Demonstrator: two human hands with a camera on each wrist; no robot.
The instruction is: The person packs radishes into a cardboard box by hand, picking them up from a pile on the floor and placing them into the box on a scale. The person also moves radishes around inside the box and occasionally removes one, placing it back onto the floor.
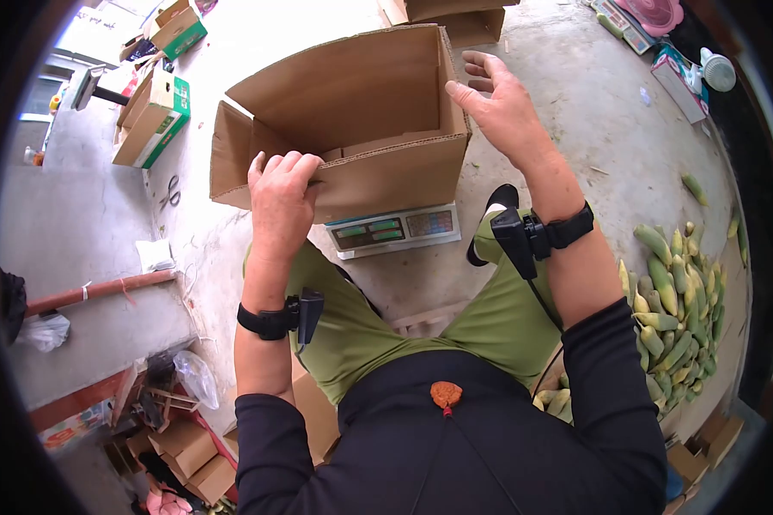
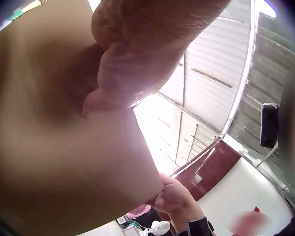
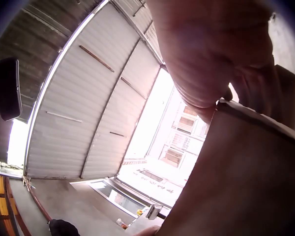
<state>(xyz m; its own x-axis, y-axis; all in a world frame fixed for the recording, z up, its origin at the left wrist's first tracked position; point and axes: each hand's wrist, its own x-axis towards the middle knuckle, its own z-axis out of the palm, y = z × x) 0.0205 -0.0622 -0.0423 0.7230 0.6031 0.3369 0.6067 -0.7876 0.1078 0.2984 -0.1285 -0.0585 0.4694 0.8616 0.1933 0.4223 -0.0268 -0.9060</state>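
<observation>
An open brown cardboard box (image 1: 361,94) stands on a digital scale (image 1: 395,230) on the concrete floor in front of my knees. My left hand (image 1: 282,193) grips the box's near wall, fingers curled over its top edge. My right hand (image 1: 494,99) rests against the box's right corner with the fingers fairly straight. In the left wrist view the left hand (image 2: 137,54) lies against blurred cardboard (image 2: 49,162), with the right hand (image 2: 174,196) beyond it. In the right wrist view the right hand (image 3: 211,54) sits on the cardboard edge (image 3: 246,182). The box's inside looks empty.
A pile of corn cobs in green husks (image 1: 674,318) lies on the floor to my right. More cartons (image 1: 155,112) and scissors (image 1: 172,193) lie at the left. A fan (image 1: 717,70) and another box (image 1: 455,17) are at the far side.
</observation>
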